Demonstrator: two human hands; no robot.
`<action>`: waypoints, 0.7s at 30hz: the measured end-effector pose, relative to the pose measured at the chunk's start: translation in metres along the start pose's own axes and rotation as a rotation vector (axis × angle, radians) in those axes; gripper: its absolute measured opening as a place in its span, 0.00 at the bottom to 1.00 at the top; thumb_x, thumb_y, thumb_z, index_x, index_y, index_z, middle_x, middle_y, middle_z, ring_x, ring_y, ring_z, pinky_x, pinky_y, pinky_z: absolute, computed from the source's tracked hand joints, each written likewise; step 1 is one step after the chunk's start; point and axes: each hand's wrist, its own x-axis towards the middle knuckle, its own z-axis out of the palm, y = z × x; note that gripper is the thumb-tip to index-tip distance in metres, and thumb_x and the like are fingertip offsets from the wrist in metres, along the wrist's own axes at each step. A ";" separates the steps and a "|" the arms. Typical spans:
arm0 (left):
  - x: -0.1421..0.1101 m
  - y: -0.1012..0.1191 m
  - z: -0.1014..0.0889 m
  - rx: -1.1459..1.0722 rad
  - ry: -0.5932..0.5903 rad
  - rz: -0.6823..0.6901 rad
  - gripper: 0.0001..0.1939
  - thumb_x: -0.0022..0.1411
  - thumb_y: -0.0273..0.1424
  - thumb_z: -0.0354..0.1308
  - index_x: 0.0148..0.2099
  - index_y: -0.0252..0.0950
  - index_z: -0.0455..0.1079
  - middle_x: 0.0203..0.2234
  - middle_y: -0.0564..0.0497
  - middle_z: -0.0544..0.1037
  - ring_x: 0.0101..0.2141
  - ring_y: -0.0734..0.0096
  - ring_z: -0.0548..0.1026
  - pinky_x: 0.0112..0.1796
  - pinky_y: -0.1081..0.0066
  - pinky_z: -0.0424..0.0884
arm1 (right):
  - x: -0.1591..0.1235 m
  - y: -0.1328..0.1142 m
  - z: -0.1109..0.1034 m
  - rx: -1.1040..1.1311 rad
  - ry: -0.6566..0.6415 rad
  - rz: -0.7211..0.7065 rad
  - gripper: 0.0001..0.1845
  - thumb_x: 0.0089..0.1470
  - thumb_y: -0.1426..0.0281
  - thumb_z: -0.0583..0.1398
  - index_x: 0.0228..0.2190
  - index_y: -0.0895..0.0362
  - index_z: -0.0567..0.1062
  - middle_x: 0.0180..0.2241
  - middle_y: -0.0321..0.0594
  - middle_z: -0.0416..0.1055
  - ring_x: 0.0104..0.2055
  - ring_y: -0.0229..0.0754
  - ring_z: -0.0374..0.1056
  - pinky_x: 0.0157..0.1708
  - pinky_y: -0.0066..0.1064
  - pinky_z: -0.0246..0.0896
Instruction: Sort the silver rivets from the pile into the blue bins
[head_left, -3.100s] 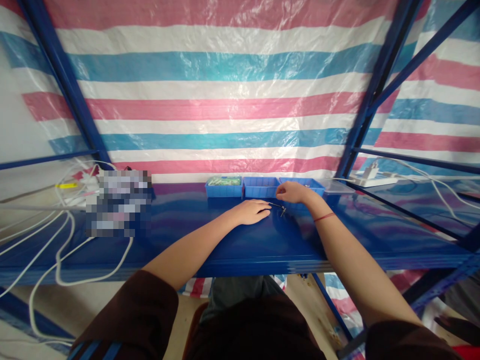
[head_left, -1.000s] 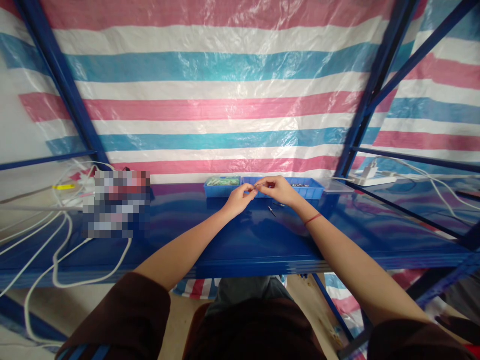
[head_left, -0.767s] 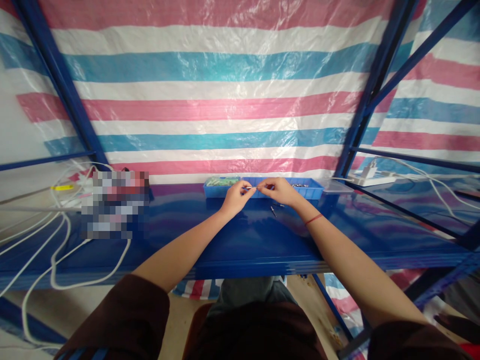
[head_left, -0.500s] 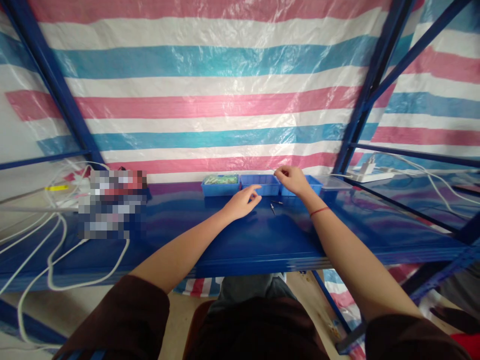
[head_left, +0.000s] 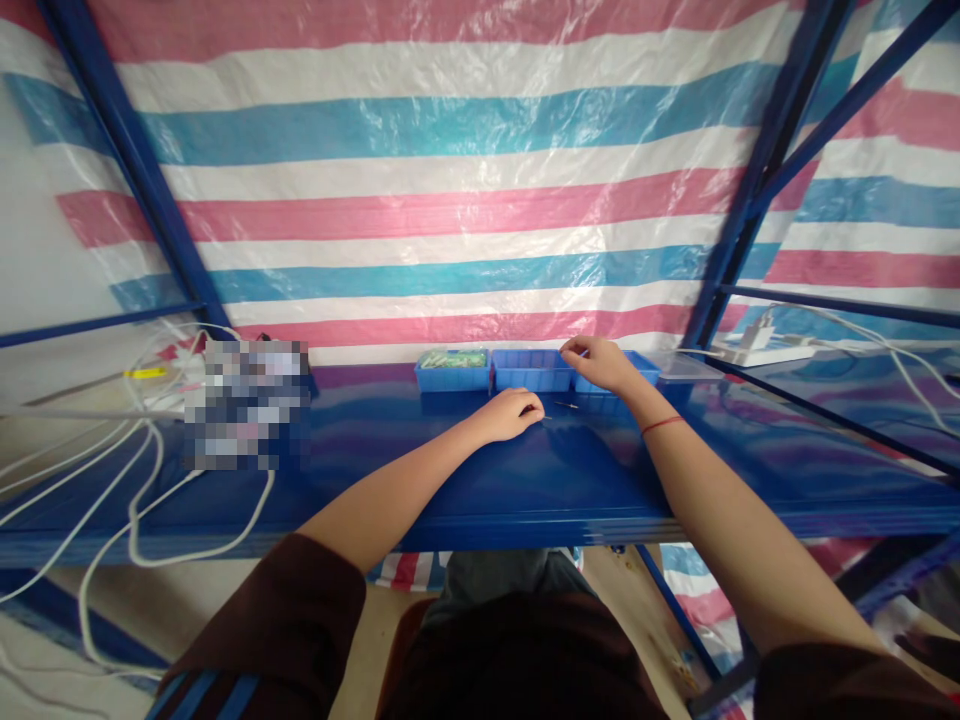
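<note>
My left hand (head_left: 514,413) rests low over the blue table, with thumb and index finger pinched on a small thin metal-looking piece whose tip (head_left: 548,417) just shows. Right of it, a similar slim dark piece (head_left: 568,405) lies on the table. My right hand (head_left: 598,363) is above the blue bins, its fingertips pressed together near the divide between the middle bin (head_left: 532,375) and the right bin (head_left: 641,370). Whatever those fingers hold is too small to see. The left bin (head_left: 454,377) holds green and clear bagged small parts.
White cables (head_left: 142,490) run over the left side of the table beside a blurred-out object (head_left: 247,405). A white power strip (head_left: 765,345) sits at the right. Blue metal posts (head_left: 150,180) frame a striped plastic sheet (head_left: 450,215) behind the bins.
My left hand has moved slightly right and down, closing its thumb and finger on one of the two loose pieces. My right hand stays over the bins. The view has shifted slightly.
</note>
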 end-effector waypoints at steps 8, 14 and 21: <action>-0.003 -0.009 -0.009 -0.627 0.282 -0.429 0.10 0.63 0.33 0.48 0.40 0.33 0.66 0.31 0.50 0.72 0.31 0.76 0.71 0.32 0.76 0.67 | -0.015 -0.041 0.024 0.517 -0.380 -0.094 0.17 0.48 0.62 0.58 0.35 0.60 0.77 0.28 0.40 0.74 0.27 0.36 0.66 0.24 0.25 0.61; -0.004 0.002 -0.014 -0.846 0.312 -0.475 0.10 0.63 0.35 0.50 0.37 0.33 0.67 0.34 0.49 0.73 0.31 0.79 0.71 0.32 0.77 0.66 | -0.016 -0.049 0.030 0.669 -0.222 -0.068 0.21 0.44 0.56 0.61 0.32 0.61 0.76 0.24 0.38 0.71 0.24 0.34 0.62 0.22 0.25 0.57; -0.006 0.005 -0.017 -0.901 0.286 -0.439 0.11 0.61 0.36 0.54 0.40 0.34 0.68 0.37 0.48 0.74 0.34 0.78 0.72 0.33 0.78 0.66 | -0.017 -0.058 0.025 0.665 -0.122 -0.092 0.22 0.41 0.54 0.63 0.27 0.61 0.76 0.23 0.39 0.71 0.22 0.33 0.60 0.23 0.27 0.56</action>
